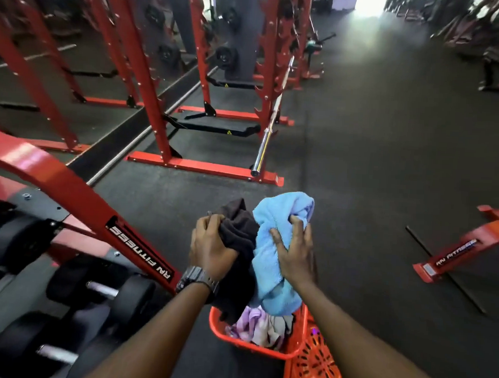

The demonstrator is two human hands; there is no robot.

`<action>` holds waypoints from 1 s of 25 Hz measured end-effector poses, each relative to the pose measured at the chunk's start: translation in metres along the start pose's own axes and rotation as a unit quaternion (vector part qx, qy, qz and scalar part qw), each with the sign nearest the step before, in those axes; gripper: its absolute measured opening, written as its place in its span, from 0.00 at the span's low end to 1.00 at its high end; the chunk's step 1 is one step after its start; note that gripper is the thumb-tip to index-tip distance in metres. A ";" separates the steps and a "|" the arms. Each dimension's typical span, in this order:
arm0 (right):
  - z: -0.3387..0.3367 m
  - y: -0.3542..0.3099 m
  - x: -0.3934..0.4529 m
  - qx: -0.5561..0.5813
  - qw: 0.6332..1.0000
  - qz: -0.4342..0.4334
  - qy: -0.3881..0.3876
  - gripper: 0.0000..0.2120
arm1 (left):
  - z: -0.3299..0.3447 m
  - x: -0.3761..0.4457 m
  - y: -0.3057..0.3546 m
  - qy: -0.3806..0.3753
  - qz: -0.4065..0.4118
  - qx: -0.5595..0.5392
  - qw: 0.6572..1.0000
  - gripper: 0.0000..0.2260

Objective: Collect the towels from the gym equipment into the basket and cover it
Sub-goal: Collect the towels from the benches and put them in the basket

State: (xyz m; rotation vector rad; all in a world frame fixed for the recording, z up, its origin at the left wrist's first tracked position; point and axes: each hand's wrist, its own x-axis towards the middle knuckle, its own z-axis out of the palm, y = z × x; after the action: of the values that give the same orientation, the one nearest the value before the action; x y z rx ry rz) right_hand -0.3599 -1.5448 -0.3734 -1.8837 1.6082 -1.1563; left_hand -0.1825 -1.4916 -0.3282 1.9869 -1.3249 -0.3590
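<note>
My left hand [211, 248] grips a dark brown towel [238, 231] that hangs down into the orange basket [252, 347]. Beside it, my right hand [295, 255] clutches a light blue towel [272, 218], whose lower end reaches the basket's opening. Both towels are held above the basket, which stands on the floor below my arms. Inside it lie a lilac towel [251, 321] and other pale cloths. An orange perforated lid [315, 366] leans at the basket's right side.
A red dumbbell rack [79, 198] with black dumbbells [106, 292] stands close on my left. Red squat racks [157, 104] and a barbell [266, 138] line the left ahead. A red machine foot [463, 249] lies at right. Dark rubber floor [373, 151] stretches ahead.
</note>
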 end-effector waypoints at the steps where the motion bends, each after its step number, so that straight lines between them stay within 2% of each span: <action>1: 0.011 0.013 0.001 0.003 1.000 0.015 -0.008 0.21 | 0.015 0.006 -0.007 -0.009 -0.002 -0.002 1.000 0.22; 4: 0.036 0.045 0.005 0.005 0.998 0.052 -0.041 0.24 | 0.049 0.023 -0.027 -0.046 -0.013 -0.010 0.999 0.24; 6: 0.046 0.063 0.006 -0.033 0.990 0.083 -0.111 0.28 | 0.065 0.036 -0.044 -0.149 -0.003 0.003 0.989 0.34; 8: 0.052 0.078 0.007 -0.142 0.965 0.102 -0.197 0.33 | 0.075 0.044 -0.057 -0.285 0.021 0.067 0.956 0.45; 9: 0.051 0.079 0.008 -0.178 0.955 0.104 -0.214 0.34 | 0.077 0.045 -0.059 -0.315 0.026 0.083 0.945 0.45; 10: 0.050 0.076 0.010 -0.178 0.956 0.102 -0.208 0.35 | 0.079 0.046 -0.057 -0.308 0.030 0.073 0.948 0.42; 15: 0.023 0.038 0.047 -0.096 0.984 0.106 -0.106 0.35 | 0.068 0.077 0.007 -0.161 0.097 -0.057 0.981 0.20; 19: -0.035 0.000 0.087 -0.006 0.990 0.140 0.034 0.26 | 0.035 0.108 0.088 -0.114 0.123 -0.180 0.969 0.11; 21: -0.076 -0.022 0.102 0.023 0.984 0.144 0.104 0.22 | 0.013 0.116 0.125 -0.093 0.149 -0.217 0.960 0.09; 25: -0.173 -0.073 0.110 0.051 0.962 0.120 0.241 0.20 | -0.024 0.111 0.201 -0.086 0.195 -0.269 0.939 0.15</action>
State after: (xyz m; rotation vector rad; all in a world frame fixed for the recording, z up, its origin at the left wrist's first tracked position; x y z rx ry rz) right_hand -0.4533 -1.5953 -0.1833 -1.3579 1.9147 -1.6358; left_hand -0.2591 -1.6245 -0.1559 1.2325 -1.4966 -0.6344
